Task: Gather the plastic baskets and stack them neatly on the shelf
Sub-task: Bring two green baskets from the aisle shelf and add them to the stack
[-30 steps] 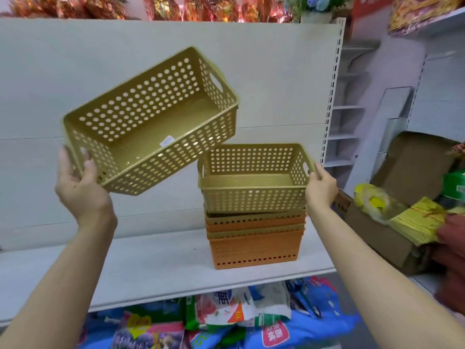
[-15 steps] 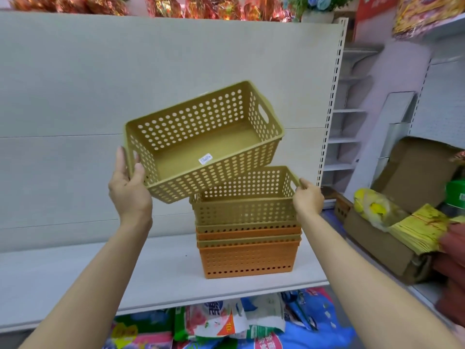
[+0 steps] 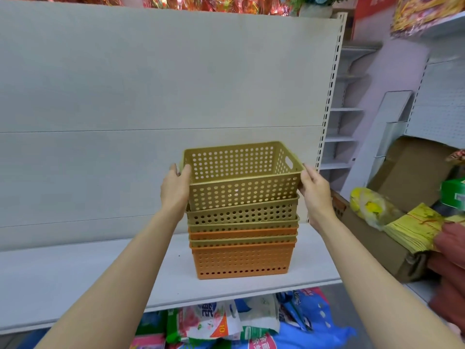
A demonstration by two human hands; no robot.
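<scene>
A stack of nested perforated plastic baskets (image 3: 241,258) stands on the white shelf (image 3: 75,278), olive-gold and orange ones alternating, with an orange one at the bottom. The top olive-gold basket (image 3: 241,190) sits partly sunk into the stack and level. My left hand (image 3: 175,190) grips its left end, thumb over the rim. My right hand (image 3: 314,192) holds its right end near the handle slot, fingers against the side wall.
An open cardboard box (image 3: 392,222) with yellow packets (image 3: 412,227) stands to the right of the shelf. Colourful bags (image 3: 239,323) lie on the level below. An upright slotted post (image 3: 327,122) ends the back panel at right. Red wrapped goods line the top.
My left hand carried the tilted olive-gold basket rightward and down onto the stack, where it now sits level. My right hand shifted from the previous top basket to this one's right end.
</scene>
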